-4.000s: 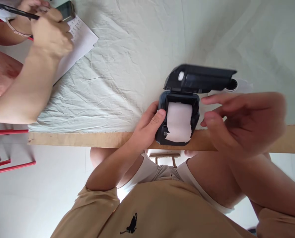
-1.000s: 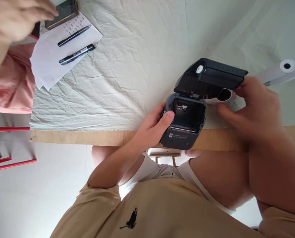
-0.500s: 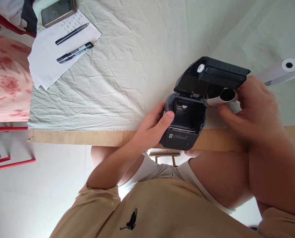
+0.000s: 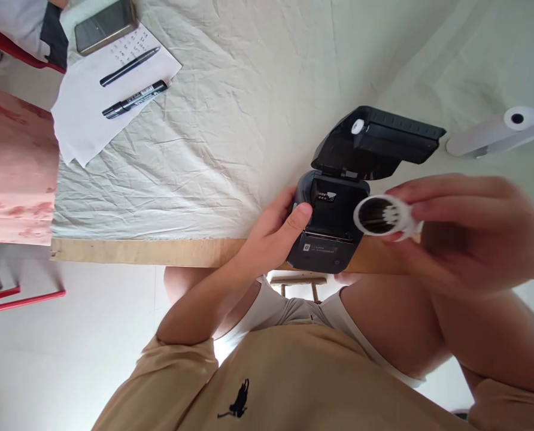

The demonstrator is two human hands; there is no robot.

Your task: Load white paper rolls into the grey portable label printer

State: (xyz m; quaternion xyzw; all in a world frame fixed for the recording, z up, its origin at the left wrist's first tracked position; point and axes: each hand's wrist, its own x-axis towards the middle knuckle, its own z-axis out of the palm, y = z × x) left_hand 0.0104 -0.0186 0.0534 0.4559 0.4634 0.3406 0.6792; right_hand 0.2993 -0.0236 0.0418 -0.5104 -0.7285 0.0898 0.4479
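A dark handheld printer [image 4: 323,254] lies at the table's front edge, its lid [image 4: 370,143] swung up and its compartment showing a small white label. My left hand [image 4: 278,227] grips the printer's left side, thumb on the compartment rim. Between the fingers and thumb of my right hand [image 4: 464,227] is a hollow white tube [image 4: 408,221], its round opening facing up beside the printer's right side. Further right, a white paper roll [image 4: 482,137] with a small dark core lies on the cloth.
A pale wrinkled cloth [image 4: 231,120] covers the table, whose wooden edge [image 4: 145,251] faces me. At upper left are paper sheets [image 4: 82,131], a pen [image 4: 130,67], a marker [image 4: 134,100] and a phone [image 4: 105,27]. Part of another person [image 4: 15,21] shows in the corner.
My right hand has moved from beside the lid down toward me with the white tube, tilting its opening upward. My left hand stays on the printer.
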